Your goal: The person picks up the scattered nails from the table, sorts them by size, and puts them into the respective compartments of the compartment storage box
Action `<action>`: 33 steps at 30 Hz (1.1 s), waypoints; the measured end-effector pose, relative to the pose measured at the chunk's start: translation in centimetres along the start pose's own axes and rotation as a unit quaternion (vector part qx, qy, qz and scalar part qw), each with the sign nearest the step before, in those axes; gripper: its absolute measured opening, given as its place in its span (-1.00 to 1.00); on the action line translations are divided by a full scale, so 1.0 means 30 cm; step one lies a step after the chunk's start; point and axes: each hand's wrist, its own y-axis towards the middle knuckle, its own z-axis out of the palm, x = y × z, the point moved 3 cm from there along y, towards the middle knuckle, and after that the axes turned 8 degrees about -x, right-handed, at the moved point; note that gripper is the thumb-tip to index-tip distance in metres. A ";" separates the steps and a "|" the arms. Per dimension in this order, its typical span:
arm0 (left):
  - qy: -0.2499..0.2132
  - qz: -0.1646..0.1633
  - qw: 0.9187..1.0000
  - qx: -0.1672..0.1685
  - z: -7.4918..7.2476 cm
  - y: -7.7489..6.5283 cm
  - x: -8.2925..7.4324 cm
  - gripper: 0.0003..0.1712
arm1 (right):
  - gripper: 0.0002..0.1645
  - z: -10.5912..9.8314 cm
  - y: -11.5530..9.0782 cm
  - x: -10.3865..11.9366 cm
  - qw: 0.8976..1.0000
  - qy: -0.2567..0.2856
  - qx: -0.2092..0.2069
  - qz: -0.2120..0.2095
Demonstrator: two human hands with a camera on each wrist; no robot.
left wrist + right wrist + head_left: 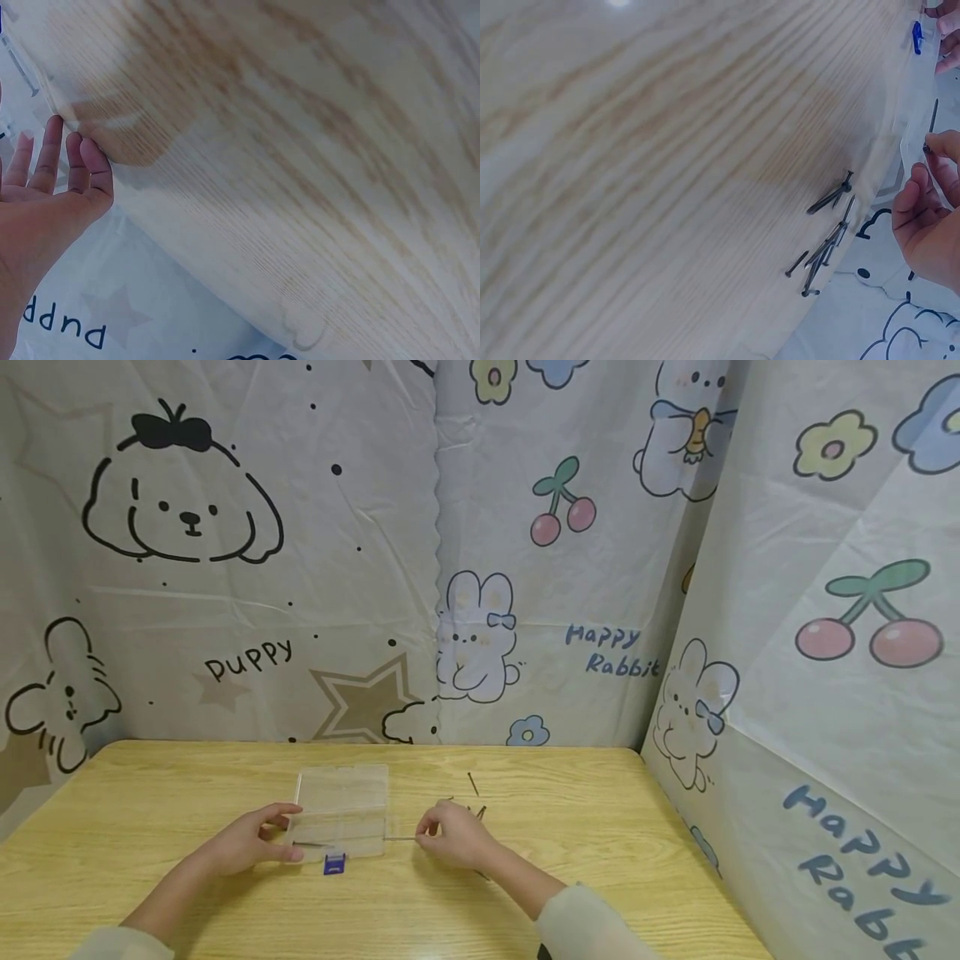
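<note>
A pale fabric sleeve [592, 928] leads to our right hand [454, 835], pinching a thin dark metal nail [401, 838] beside the clear rectangular plastic box [341, 789] our curled left hand [249, 842] grips; we judge this as loading, the next move calling for level guidance inward.

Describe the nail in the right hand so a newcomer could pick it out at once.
On the table, find the clear box. Just right of it in the head view is the right hand, with the thin nail jutting from it towards the box. Unlike the loose nails lying on the table, this one is held.
</note>
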 end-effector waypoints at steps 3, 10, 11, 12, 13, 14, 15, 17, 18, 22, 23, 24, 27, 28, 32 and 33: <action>-0.001 -0.002 1.000 -0.001 0.001 0.000 0.000 -0.09 | -0.90 0.009 0.009 0.008 1.000 -0.008 0.002 0.001; -0.001 -0.004 1.000 -0.002 -0.001 0.002 0.001 -0.08 | -0.88 0.016 0.026 0.034 1.000 -0.006 0.010 0.005; -0.001 -0.004 1.000 -0.002 -0.001 0.003 0.002 -0.08 | -0.89 0.017 0.027 0.038 1.000 -0.004 0.010 0.004; 0.000 -0.004 1.000 -0.003 -0.001 0.003 0.002 -0.08 | -0.89 0.018 0.029 0.042 1.000 -0.003 0.009 0.003; 0.000 -0.004 1.000 -0.003 0.000 0.002 0.002 -0.08 | -0.89 0.018 0.030 0.046 1.000 -0.003 0.008 0.001; 0.001 -0.004 1.000 -0.003 0.000 0.002 0.002 -0.08 | -0.89 0.019 0.032 0.048 1.000 -0.003 0.008 0.000; 0.000 -0.005 1.000 -0.002 0.000 0.001 0.002 -0.08 | -0.89 0.021 0.034 0.051 1.000 -0.003 0.007 -0.002; 0.000 -0.005 1.000 -0.002 0.001 0.000 0.001 -0.08 | -0.89 0.024 0.037 0.058 1.000 -0.004 0.007 -0.006; 0.000 -0.005 1.000 -0.002 0.001 -0.001 0.000 -0.08 | -0.89 0.026 0.038 0.060 1.000 -0.004 0.008 -0.007; 0.001 -0.001 1.000 -0.001 0.002 -0.002 -0.001 -0.09 | -0.89 0.036 0.046 0.067 1.000 -0.008 0.007 -0.013; 0.001 0.000 1.000 -0.001 0.003 -0.002 -0.001 -0.09 | -0.89 0.038 0.048 0.066 1.000 -0.005 0.007 -0.013; 0.002 0.000 1.000 -0.001 0.003 -0.002 -0.001 -0.09 | -0.89 0.041 0.051 0.066 1.000 -0.007 0.006 -0.014; 0.004 0.000 1.000 -0.002 0.003 -0.002 0.000 -0.09 | -0.89 0.049 0.057 0.067 1.000 -0.003 0.006 -0.015; 0.004 0.000 1.000 -0.003 0.003 -0.002 0.000 -0.09 | -0.89 0.052 0.060 0.069 1.000 -0.004 0.006 -0.015; 0.004 -0.001 1.000 -0.006 0.001 -0.002 0.001 -0.09 | -0.89 0.060 0.069 0.080 1.000 -0.002 0.007 -0.015; 0.003 -0.001 1.000 -0.006 0.001 -0.003 0.001 -0.09 | -0.89 0.062 0.071 0.084 1.000 -0.004 0.007 -0.018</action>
